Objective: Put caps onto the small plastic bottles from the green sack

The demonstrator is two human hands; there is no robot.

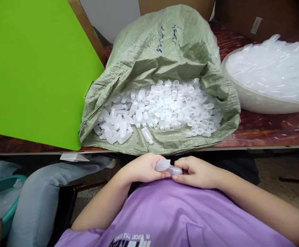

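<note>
Just in front of my purple shirt, my left hand (147, 168) is closed around a small translucent plastic bottle (163, 165) with a flattened end. My right hand (197, 172) pinches the rounded end of a second translucent piece (174, 170), perhaps a cap, which meets the bottle between my fingers. Whether the two pieces are joined I cannot tell. Beyond my hands, an open green woven sack (162, 68) lies on the table, its mouth towards me. Many loose small translucent bottles and caps (170, 106) spill inside it, with one bottle (147, 135) near the front fold.
A wide translucent bowl (267, 103) heaped with white plastic pieces stands at the right. A bright green panel (36, 68) covers the left of the table (262, 132). Cardboard boxes (265, 20) stand behind. At lower left, another person's jeans-clad leg (40, 195) is beside a teal basin (9, 219).
</note>
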